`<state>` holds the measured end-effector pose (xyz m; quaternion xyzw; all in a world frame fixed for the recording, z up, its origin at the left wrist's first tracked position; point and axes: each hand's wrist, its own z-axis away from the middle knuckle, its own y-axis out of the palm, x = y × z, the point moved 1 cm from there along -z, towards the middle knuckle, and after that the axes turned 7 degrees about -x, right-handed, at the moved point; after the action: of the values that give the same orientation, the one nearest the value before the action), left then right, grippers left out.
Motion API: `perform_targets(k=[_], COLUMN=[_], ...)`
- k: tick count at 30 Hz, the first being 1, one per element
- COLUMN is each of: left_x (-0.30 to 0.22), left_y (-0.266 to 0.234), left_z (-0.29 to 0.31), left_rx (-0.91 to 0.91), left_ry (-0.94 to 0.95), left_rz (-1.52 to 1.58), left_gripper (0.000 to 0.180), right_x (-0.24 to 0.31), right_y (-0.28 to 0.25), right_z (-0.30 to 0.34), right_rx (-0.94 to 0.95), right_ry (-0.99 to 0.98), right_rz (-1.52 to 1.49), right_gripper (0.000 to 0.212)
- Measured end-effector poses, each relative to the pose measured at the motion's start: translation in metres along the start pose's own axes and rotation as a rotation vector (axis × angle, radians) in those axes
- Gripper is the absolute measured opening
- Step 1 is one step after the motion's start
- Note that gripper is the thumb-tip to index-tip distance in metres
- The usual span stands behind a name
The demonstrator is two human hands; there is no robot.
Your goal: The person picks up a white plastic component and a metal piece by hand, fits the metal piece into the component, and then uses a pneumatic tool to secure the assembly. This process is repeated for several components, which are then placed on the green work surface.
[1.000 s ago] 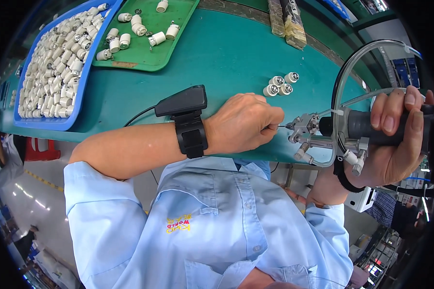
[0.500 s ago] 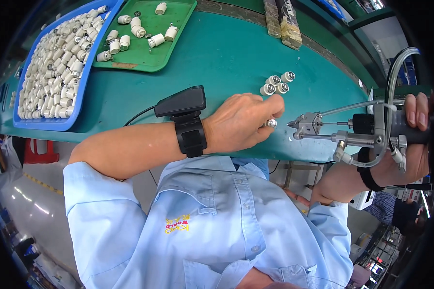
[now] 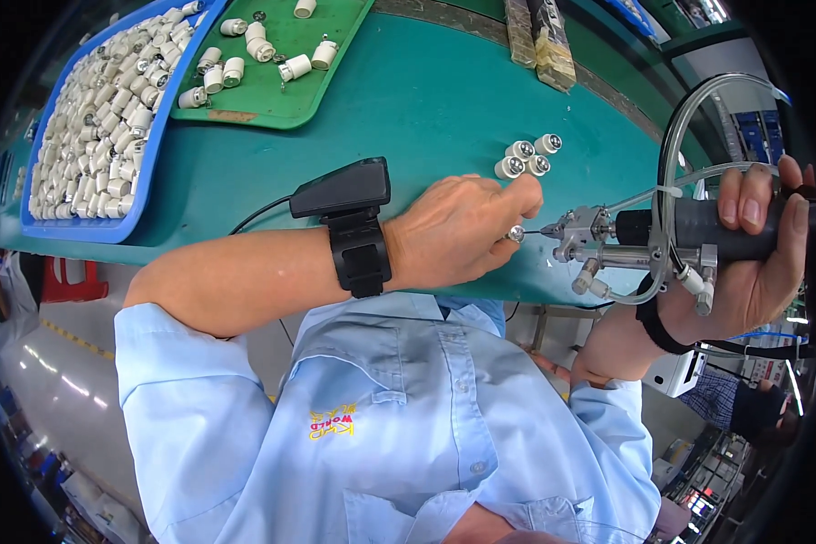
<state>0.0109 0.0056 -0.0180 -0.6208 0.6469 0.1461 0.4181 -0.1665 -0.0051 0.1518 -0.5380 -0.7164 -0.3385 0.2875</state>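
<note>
– So, what's different from half a second back? Closest in I've got the pale blue shirt (image 3: 399,381), then two busy hands.

– Yep, it's the gap. The left hand (image 3: 458,227) has its fingers curled around one white part (image 3: 516,234) (only the shiny end pokes out, so don't ask me about the rest), pretty much like before. The right hand (image 3: 757,286) is wrapped around the black barrel of a hose-fed tool (image 3: 639,227). Half a second ago that barrel sat further right and the nose stopped short of the part. Now the barrel is up close behind the metal head (image 3: 587,232), and a thin bit (image 3: 535,232) sticks out toward the shiny end.

– Touching, or just about?

– Looks like touching to me, but it's too small to swear to. My read: the tool is being applied to that end right now, whereas a moment ago it was clear of it. Can't tell if the bit is turning.

– And further out?

– Past the fingers, four similar parts (image 3: 520,151) are bunched on the green table (image 3: 426,100), metal ends showing, same cluster as before. Beyond them and off to the left there's a green tray (image 3: 281,109) with a few more scattered in it, next to a blue tray (image 3: 77,231) heaped with them. Neither hand is near those, so the held piece seems to be getting all the attention.
</note>
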Motion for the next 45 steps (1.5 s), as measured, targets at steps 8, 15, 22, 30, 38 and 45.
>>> perform_targets(k=[8, 15, 22, 30, 38, 45], left_x=[-0.001, -0.002, -0.002, -0.004, -0.011, 0.000], left_y=[0.000, -0.001, -0.002, -0.002, -0.009, -0.008], left_z=[-0.001, -0.002, -0.002, 0.000, -0.002, -0.034], left_rx=[0.018, 0.034, 0.048, 0.016, 0.007, -0.053], left_ry=[-0.015, -0.034, -0.054, -0.027, -0.022, 0.066], left_rz=[-0.007, -0.004, -0.020, -0.013, -0.163, -0.475], left_gripper=[0.036, 0.035, 0.034, 0.035, 0.047, 0.065], right_x=[-0.007, -0.008, -0.006, -0.005, 0.038, 0.050], right_y=[0.002, 0.002, -0.001, 0.011, -0.045, -0.091], right_z=[0.003, 0.003, 0.006, 0.012, -0.016, -0.019], right_rx=[0.052, 0.095, 0.200, 0.093, -0.056, -0.099], right_ry=[0.018, 0.032, 0.073, 0.029, -0.125, -0.169], right_rz=[-0.041, -0.073, -0.144, -0.122, 0.039, 0.315], right_gripper=[0.025, 0.025, 0.025, 0.028, 0.032, 0.036])
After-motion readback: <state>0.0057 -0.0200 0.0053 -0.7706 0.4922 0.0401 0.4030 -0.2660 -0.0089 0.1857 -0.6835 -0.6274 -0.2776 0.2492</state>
